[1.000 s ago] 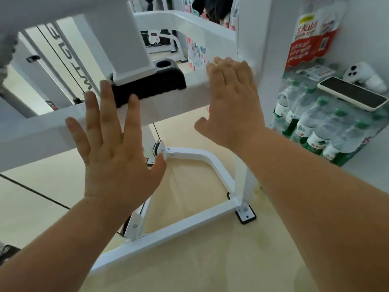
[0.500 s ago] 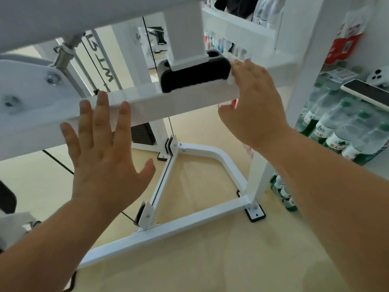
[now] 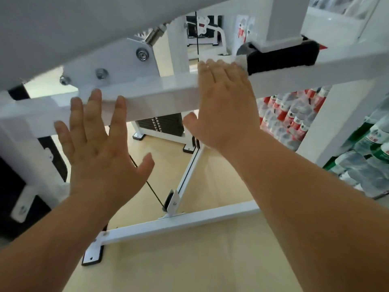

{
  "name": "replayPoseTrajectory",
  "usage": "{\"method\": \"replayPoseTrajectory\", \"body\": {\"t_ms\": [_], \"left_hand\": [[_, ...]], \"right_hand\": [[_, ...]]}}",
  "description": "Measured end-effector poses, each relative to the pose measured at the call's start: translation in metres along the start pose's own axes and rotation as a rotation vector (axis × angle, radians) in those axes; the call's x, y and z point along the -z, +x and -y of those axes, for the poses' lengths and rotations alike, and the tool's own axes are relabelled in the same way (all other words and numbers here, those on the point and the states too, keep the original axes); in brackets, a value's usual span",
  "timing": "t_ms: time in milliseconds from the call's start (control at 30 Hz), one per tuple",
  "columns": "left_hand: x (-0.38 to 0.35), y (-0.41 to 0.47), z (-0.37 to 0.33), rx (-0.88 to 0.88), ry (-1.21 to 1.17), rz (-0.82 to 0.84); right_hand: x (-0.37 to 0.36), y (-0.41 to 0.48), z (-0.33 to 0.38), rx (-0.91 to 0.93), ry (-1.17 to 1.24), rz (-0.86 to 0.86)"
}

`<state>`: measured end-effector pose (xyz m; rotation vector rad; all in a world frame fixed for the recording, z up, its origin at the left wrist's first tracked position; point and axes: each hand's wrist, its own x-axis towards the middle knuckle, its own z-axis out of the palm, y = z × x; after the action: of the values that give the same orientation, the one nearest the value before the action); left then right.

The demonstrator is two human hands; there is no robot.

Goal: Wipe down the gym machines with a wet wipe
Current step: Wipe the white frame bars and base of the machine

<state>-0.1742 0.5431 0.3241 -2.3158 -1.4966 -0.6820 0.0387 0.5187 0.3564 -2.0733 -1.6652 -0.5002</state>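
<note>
A white steel crossbar of the gym machine runs across the view at chest height. My right hand lies flat over the bar with straight fingers and presses a white wet wipe against its top; only a corner of the wipe shows past the fingertips, beside the black rubber stop. My left hand is spread open in front of the bar further left, its fingertips at the bar's front face; contact cannot be told.
The machine's white floor frame and a diagonal strut stand below on the beige floor. A black weight stack sits behind. Packs of bottled water are stacked at the right. A white upright rises right of the bar.
My right hand has slid leftward along the bar, from right of the black stop to left of it. The left hand stays spread in front of the bar. The view has panned left.
</note>
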Motion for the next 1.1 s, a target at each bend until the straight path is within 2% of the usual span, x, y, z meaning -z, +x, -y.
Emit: {"method": "replayPoseTrajectory", "body": {"t_ms": [67,167,233,400,533,733,867,933,1100], "left_hand": [[0.002,0.000,0.013,0.010,0.001,0.017],[0.000,-0.001,0.025,-0.029,0.019,0.006],[-0.001,-0.002,0.030,-0.057,0.016,-0.030],[-0.002,-0.003,0.032,-0.044,-0.013,0.040],[-0.005,-0.005,0.040,-0.073,0.022,0.009],[-0.005,-0.007,0.085,0.109,0.049,-0.108],[-0.014,-0.019,0.123,0.172,0.073,-0.121],[-0.015,-0.025,0.133,0.237,0.029,-0.124],[-0.020,-0.035,0.145,0.187,0.092,-0.074]], "right_hand": [[-0.004,-0.007,0.024,0.024,0.036,-0.005],[-0.012,-0.013,0.060,0.242,0.059,0.020],[-0.014,-0.007,0.056,0.288,0.059,0.017],[-0.020,-0.012,-0.008,0.093,0.004,-0.265],[-0.027,-0.012,0.009,0.008,0.019,-0.293],[-0.054,-0.011,0.107,0.288,0.110,-0.286],[-0.062,-0.003,0.167,0.544,-0.016,-0.146],[-0.063,0.002,0.190,0.637,-0.064,-0.137],[-0.069,0.009,0.216,0.715,-0.186,-0.178]]}}
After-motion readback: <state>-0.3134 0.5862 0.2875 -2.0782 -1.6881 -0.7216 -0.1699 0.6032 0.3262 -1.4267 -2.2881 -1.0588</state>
